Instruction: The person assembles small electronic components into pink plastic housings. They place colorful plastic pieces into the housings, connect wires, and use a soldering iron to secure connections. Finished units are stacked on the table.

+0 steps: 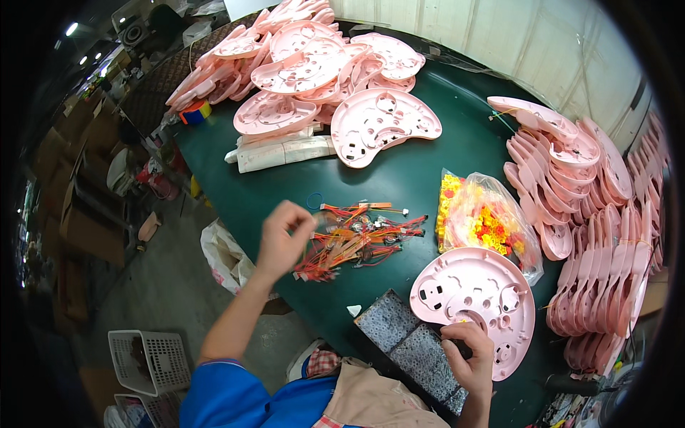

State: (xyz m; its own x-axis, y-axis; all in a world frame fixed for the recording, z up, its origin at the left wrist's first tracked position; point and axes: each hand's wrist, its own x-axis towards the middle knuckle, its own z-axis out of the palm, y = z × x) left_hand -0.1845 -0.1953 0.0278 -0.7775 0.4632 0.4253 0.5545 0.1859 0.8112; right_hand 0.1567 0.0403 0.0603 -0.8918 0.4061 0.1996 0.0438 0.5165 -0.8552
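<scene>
The person's left hand [282,241] is half-curled at eight o'clock, the right hand [472,354] likewise bent at five o'clock.

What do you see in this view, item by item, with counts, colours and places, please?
Table: one, dark green, centre
Shell heap: many, pink, table's far end
Shell stacks: many, pink, right side
Near shell: one, pink, by the right hand
Wire pile: many, red, orange and black, mid-table
Plastic bag: one, clear, yellow and red pieces inside, right of wires
Speckled rectangles: at least two, grey, near edge
Ring: one, blue, beyond wires
Baskets: two, white, lower left
Wall: one, whitish, upper right
Sleeve: one, blue, bottom
Left hand: one, bare, left of wires
Right hand: one, bare, near shell's lower-left edge
</scene>
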